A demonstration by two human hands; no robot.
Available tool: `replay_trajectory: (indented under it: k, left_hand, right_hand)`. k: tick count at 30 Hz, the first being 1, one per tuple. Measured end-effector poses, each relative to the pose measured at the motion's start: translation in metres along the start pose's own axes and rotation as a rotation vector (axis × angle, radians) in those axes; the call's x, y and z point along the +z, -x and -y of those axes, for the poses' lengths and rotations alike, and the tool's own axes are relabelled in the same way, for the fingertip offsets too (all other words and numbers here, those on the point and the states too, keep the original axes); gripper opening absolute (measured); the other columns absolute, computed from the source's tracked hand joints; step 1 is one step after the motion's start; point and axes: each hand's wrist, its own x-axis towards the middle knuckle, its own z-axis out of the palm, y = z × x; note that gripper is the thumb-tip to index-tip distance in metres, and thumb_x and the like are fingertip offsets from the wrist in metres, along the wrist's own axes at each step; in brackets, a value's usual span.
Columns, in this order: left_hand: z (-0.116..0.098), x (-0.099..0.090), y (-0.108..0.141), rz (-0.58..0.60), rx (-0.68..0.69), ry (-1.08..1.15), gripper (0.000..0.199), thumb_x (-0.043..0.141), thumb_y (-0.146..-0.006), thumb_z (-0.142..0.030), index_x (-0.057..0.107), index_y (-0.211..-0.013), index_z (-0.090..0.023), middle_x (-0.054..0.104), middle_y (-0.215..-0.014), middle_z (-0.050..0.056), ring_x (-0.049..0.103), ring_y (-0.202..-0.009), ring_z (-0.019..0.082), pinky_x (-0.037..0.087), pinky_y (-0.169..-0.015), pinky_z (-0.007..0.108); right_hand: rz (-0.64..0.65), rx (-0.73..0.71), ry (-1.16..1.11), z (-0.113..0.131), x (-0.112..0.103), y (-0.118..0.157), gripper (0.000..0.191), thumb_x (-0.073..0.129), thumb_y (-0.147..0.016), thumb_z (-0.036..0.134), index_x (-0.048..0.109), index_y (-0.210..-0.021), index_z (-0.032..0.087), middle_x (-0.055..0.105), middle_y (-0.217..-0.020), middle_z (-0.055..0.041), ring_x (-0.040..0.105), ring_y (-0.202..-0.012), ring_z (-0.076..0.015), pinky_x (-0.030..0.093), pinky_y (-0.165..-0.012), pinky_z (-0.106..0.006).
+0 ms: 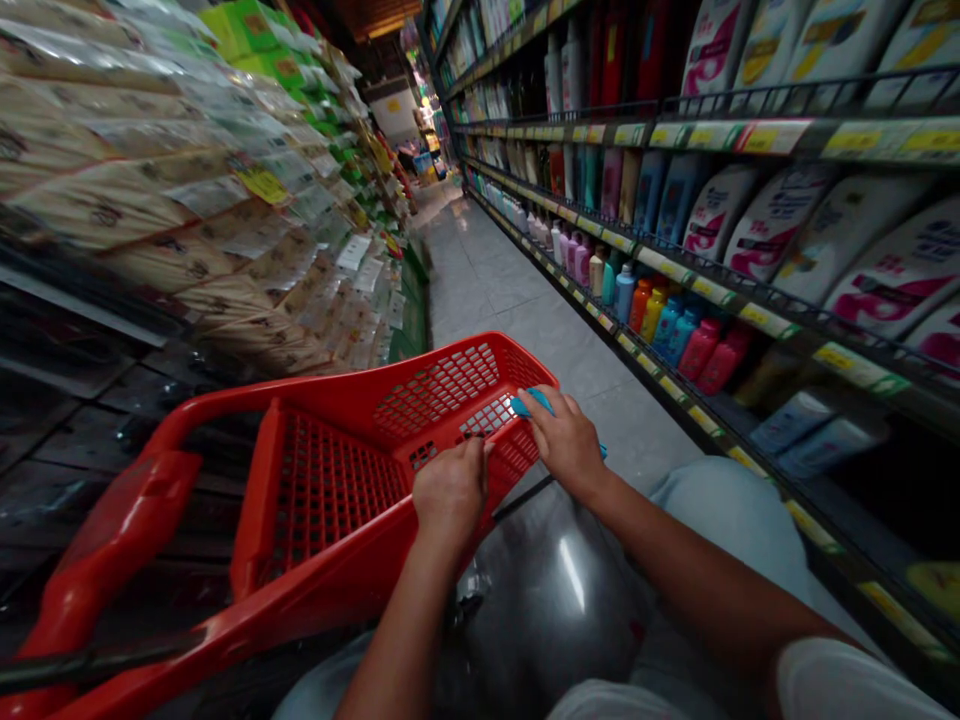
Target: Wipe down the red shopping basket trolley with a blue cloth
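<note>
The right hand's fingers [534, 418] are closed on a blue cloth [531, 402], pressing it over the rim at the narrow end of a red shopping cart [337, 575]. A second bit of blue shows past the far side of that right hand [566, 445], beside the wrist. Just beside it, the left hand [450, 490] is curled over the cart's near rim, its fingers bent around the edge and its thumb side uppermost.

Around the hands, the cart's basket has walls and a base pierced with small openings. A gridded panel [330, 490] stands across its wider end, and beyond that the thick red handle [112, 520] reaches toward the lower left. Both bare forearms come in from below, the right one leaving a pale sleeve [840, 680]. A knee in light trousers [720, 500] is bent near the right forearm.

Under the cart lies a shiny grey tiled floor [510, 250], running ahead as an aisle. On the right, dark shelving carries rows of bottles; orange [639, 303] and yellow ones [654, 308] stand on a low level near pink-red ones [701, 348], with large white bottles [795, 220] above. On the left, beige packages in clear wrapping [112, 190] are piled high, blurred toward the edge, with bright green packs [240, 30] near the top.
</note>
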Motion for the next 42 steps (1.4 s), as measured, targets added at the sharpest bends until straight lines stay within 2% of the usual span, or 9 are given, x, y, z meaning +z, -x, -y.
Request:
replay_trajectory:
  k: [4, 10, 16, 24, 27, 30, 35, 38, 42]
  left_hand:
    - [0.007, 0.002, 0.009, -0.064, 0.079, -0.009, 0.039, 0.036, -0.102, -0.04, 0.071, -0.105, -0.023, 0.077, -0.088, 0.008, 0.07, -0.076, 0.021, 0.035, -0.06, 0.03]
    - [0.013, 0.006, 0.017, -0.221, 0.223, -0.018, 0.036, 0.039, -0.103, -0.038, 0.071, -0.097, -0.023, 0.075, -0.079, 0.003, 0.068, -0.068, 0.018, 0.034, -0.057, 0.03]
    - [0.022, 0.008, 0.022, -0.305, 0.315, 0.028, 0.033, 0.043, -0.101, -0.036, 0.072, -0.094, -0.022, 0.074, -0.075, 0.002, 0.067, -0.067, 0.017, 0.038, -0.059, 0.029]
    - [0.047, 0.001, 0.022, -0.22, 0.273, 0.117, 0.04, 0.045, -0.1, -0.044, 0.073, -0.081, -0.024, 0.074, -0.074, 0.001, 0.066, -0.065, 0.016, 0.036, -0.058, 0.027]
    - [0.035, -0.003, 0.019, -0.153, 0.196, 0.13, 0.046, 0.043, -0.101, -0.048, 0.068, -0.071, -0.022, 0.071, -0.071, 0.003, 0.064, -0.066, 0.017, 0.036, -0.059, 0.028]
    - [0.002, 0.0, 0.015, -0.132, 0.223, 0.184, 0.04, 0.043, -0.101, -0.046, 0.069, -0.083, -0.021, 0.073, -0.081, 0.004, 0.066, -0.074, 0.017, 0.038, -0.063, 0.029]
    - [-0.042, 0.011, 0.015, -0.138, 0.332, 0.195, 0.041, 0.041, -0.102, -0.04, 0.07, -0.081, -0.021, 0.072, -0.074, 0.004, 0.064, -0.068, 0.018, 0.037, -0.064, 0.032]
    - [-0.037, 0.013, 0.019, -0.17, 0.371, 0.216, 0.041, 0.042, -0.102, -0.039, 0.068, -0.075, -0.021, 0.071, -0.07, 0.003, 0.063, -0.065, 0.018, 0.035, -0.063, 0.033]
    - [-0.02, 0.011, 0.025, -0.207, 0.435, 0.234, 0.042, 0.045, -0.101, -0.036, 0.066, -0.069, -0.021, 0.068, -0.064, 0.001, 0.06, -0.061, 0.016, 0.034, -0.062, 0.033]
  right_hand:
    - [-0.009, -0.096, -0.036, -0.005, -0.006, 0.006, 0.045, 0.053, -0.096, 0.015, 0.062, -0.138, 0.026, 0.062, -0.136, -0.0114, 0.061, -0.109, -0.0265, 0.058, -0.094, -0.04]
    - [-0.102, 0.02, -0.081, -0.032, -0.015, 0.011, 0.04, 0.056, -0.095, 0.019, 0.066, -0.134, 0.022, 0.067, -0.124, -0.0151, 0.066, -0.109, -0.0279, 0.058, -0.094, -0.044]
    - [-0.038, -0.032, -0.207, -0.038, -0.03, 0.026, 0.038, 0.056, -0.096, 0.021, 0.067, -0.131, 0.027, 0.069, -0.123, -0.0109, 0.067, -0.111, -0.0253, 0.058, -0.096, -0.042]
    - [-0.003, 0.009, -0.338, -0.029, -0.04, 0.047, 0.037, 0.055, -0.094, 0.021, 0.07, -0.128, 0.027, 0.068, -0.124, -0.0104, 0.068, -0.11, -0.0245, 0.059, -0.096, -0.041]
    - [-0.051, 0.098, -0.361, -0.038, -0.034, 0.043, 0.036, 0.057, -0.093, 0.022, 0.071, -0.126, 0.029, 0.068, -0.12, -0.0076, 0.068, -0.108, -0.0232, 0.06, -0.094, -0.04]
    - [-0.124, 0.179, -0.33, -0.044, -0.024, 0.038, 0.038, 0.057, -0.092, 0.02, 0.071, -0.125, 0.031, 0.067, -0.12, -0.0077, 0.068, -0.108, -0.0242, 0.06, -0.094, -0.042]
    - [-0.042, 0.023, -0.4, -0.022, -0.022, 0.061, 0.047, 0.053, -0.09, 0.014, 0.065, -0.133, 0.028, 0.06, -0.133, -0.0103, 0.062, -0.119, -0.0242, 0.056, -0.103, -0.043]
    - [0.027, -0.078, -0.432, -0.021, -0.02, 0.066, 0.052, 0.051, -0.089, 0.011, 0.062, -0.137, 0.027, 0.057, -0.137, -0.011, 0.058, -0.124, -0.0242, 0.054, -0.105, -0.044]
    - [0.01, -0.066, -0.375, -0.044, -0.004, 0.032, 0.053, 0.047, -0.087, 0.008, 0.064, -0.134, 0.026, 0.059, -0.136, -0.0112, 0.057, -0.125, -0.0261, 0.052, -0.106, -0.05]
